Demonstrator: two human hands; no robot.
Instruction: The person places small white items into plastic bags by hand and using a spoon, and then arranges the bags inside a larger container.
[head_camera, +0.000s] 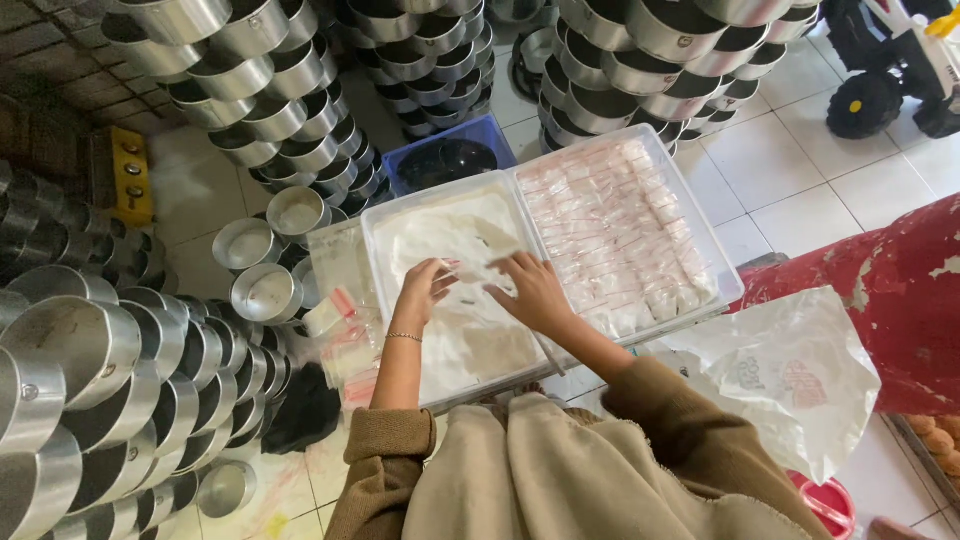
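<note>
Two clear rectangular plastic trays sit side by side on the white tiled floor (800, 170) in front of the person. The left tray (372, 235) holds a flat bed of white powder (470, 330); the right tray (722, 268) is packed with rows of small clear packets with pink strips (615, 225) — too many and too tightly laid to count.

Both hands work over the left tray, near its middle. The left hand (425, 290), a thin bracelet at its wrist, hangs with fingers curled down toward the powder; whether it pinches anything I cannot tell. The right hand (535, 290) lies palm down, fingers spread wide, flat on the powder just beside the tray's right wall.

A loose heap of empty clear bags with pink strips (345, 320) lies against the left tray's left edge. One blue plastic crate (455, 155) stands behind the trays' far edge. Stacks of round silver metal pans (100, 370) crowd the left and far sides — dozens, beyond counting — with three single pans (268, 290) standing apart near the left tray's far left corner. One crumpled white plastic bag (790, 380) lies at the right tray's near right corner, against a red painted surface (880, 300).
</note>
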